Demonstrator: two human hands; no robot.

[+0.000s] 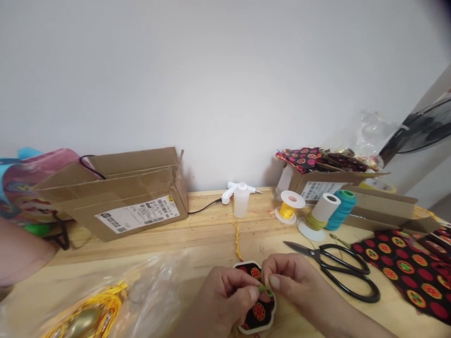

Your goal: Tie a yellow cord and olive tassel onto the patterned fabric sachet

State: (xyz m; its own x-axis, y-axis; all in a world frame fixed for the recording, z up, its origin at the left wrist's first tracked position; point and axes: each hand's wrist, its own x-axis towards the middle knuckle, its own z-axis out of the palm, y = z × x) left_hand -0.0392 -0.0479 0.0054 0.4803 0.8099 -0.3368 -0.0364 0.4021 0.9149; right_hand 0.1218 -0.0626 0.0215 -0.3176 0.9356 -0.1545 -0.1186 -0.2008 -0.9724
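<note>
A black fabric pendant (259, 312) with red and orange flower shapes and a pale rim lies on the wooden table below both hands. A twisted yellow cord (237, 237) runs from its top edge toward the back. Thumb and fingers of my left hand (230, 295) pinch a green cord (265, 289) over the pendant's face. My right hand (294, 279) pinches close beside it, its fingertips on the same green cord. The fingers hide part of the cord and the pendant.
Black-handled scissors (347, 270) lie right of my right hand, by patterned fabric (405, 267). Behind stand a yellow spool (289, 206), an olive spool (319, 218), a teal spool (341, 211) and a white bottle (241, 202). Left are a cardboard box (116, 197) and a plastic bag (151, 286).
</note>
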